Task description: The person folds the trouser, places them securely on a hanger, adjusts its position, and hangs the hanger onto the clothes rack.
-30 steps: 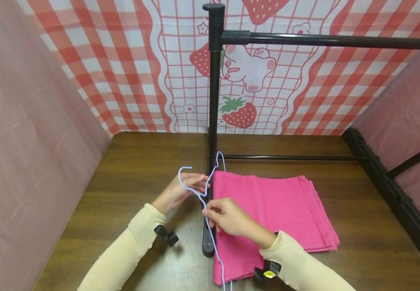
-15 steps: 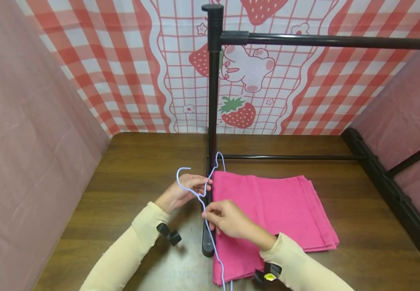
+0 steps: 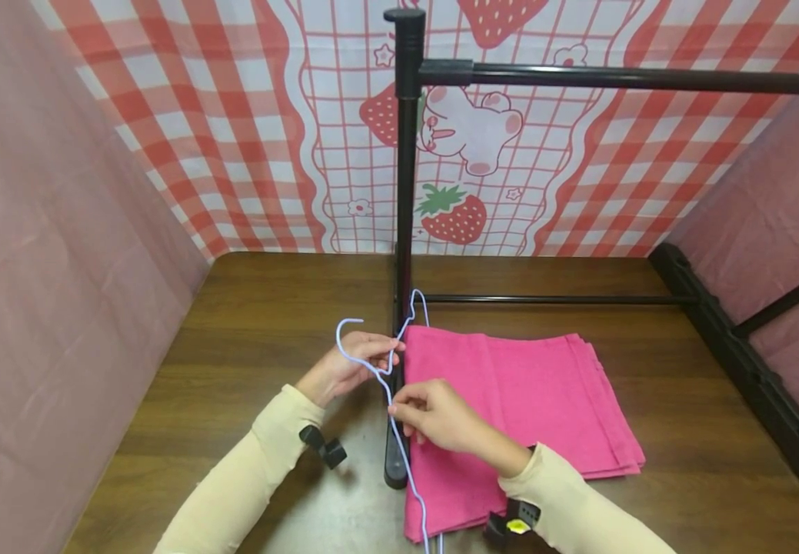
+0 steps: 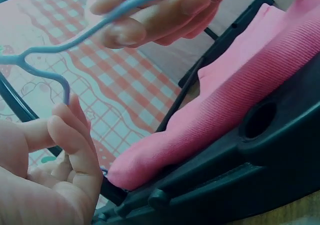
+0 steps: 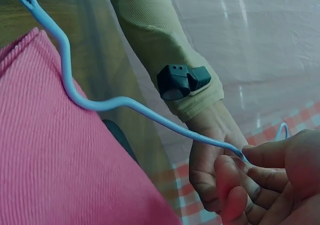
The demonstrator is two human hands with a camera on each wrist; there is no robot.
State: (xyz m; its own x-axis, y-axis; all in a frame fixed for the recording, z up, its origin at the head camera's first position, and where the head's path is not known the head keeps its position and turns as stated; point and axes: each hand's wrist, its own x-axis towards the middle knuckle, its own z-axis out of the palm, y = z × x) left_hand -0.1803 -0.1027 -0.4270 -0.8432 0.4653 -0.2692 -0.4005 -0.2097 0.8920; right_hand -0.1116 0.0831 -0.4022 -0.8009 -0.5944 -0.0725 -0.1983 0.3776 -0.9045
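Note:
A pale blue wire hanger (image 3: pixel 402 454) stands along the left side of a folded pink cloth (image 3: pixel 531 400), its hook pointing up and left. Both hanger ends stick out past the cloth, and its bottom bar goes out of sight at the cloth's left fold. With thumb and fingers, my left hand (image 3: pixel 354 365) pinches the far shoulder just beyond the neck. Nearer me, my right hand (image 3: pixel 437 419) pinches the near shoulder between thumb and fingertips, over the cloth. In the right wrist view the wire (image 5: pixel 170 125) runs from the cloth's corner to my right fingertips (image 5: pixel 247 152).
A black rack post (image 3: pixel 407 169) rises right behind the hanger, its foot (image 3: pixel 394 465) beside the cloth. The rack's top rail (image 3: pixel 614 77) extends right, and a second foot (image 3: pixel 745 369) stands at the right. Brown wooden table (image 3: pixel 267 308) lies underneath, with checked fabric (image 3: pixel 233 154) behind.
My left hand has shifted slightly right, its fingertips now closer to the cloth. The right hand has moved a little right and down. Hook tilts slightly further left; the cloth stays put.

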